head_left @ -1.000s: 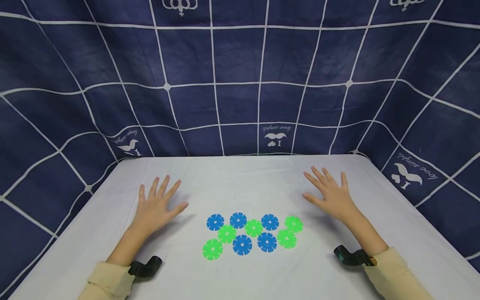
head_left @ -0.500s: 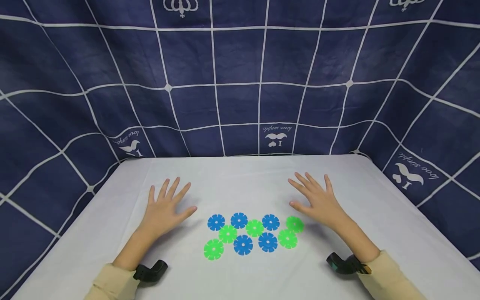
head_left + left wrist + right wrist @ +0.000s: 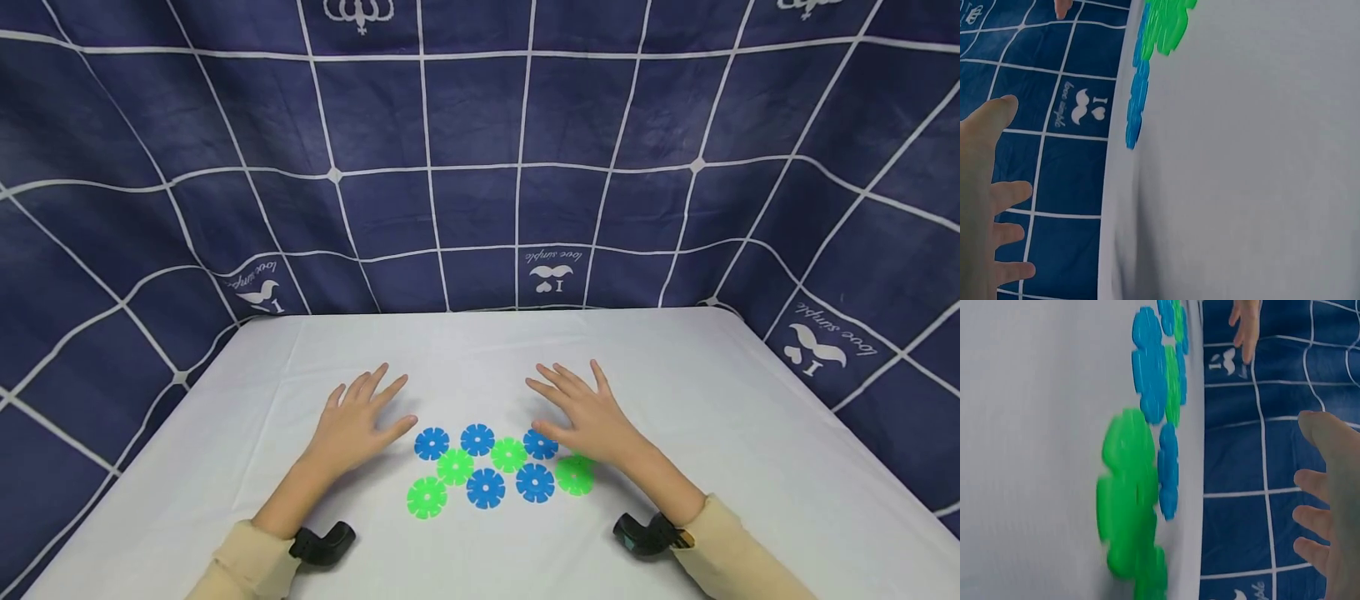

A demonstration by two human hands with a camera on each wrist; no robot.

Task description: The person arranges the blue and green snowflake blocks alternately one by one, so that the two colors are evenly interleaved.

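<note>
Several flat notched discs lie loosely grouped in the head view, some blue, like the blue disc (image 3: 485,488), others green, like the green disc (image 3: 427,497). My left hand (image 3: 351,429), fingers spread and holding nothing, hovers left of the group, its thumb near the back-left blue disc (image 3: 431,444). From the right, my right hand (image 3: 588,417) reaches over the group with fingers spread and nothing held. It partly covers a blue disc (image 3: 542,447) and hides most of the rear green disc at the right end. In the right wrist view, a green disc (image 3: 1129,500) shows large beside this hand.
A white cloth-covered table (image 3: 480,558) carries the discs. Behind and along both sides hangs a dark blue curtain (image 3: 480,208) with white grid lines. Black wrist devices (image 3: 322,545) sit below each hand at the beige sleeves (image 3: 251,562).
Both hands have moved inward, the left one rightward and the right one leftward, the right now overlapping the discs' right end. The discs have stayed where they were.
</note>
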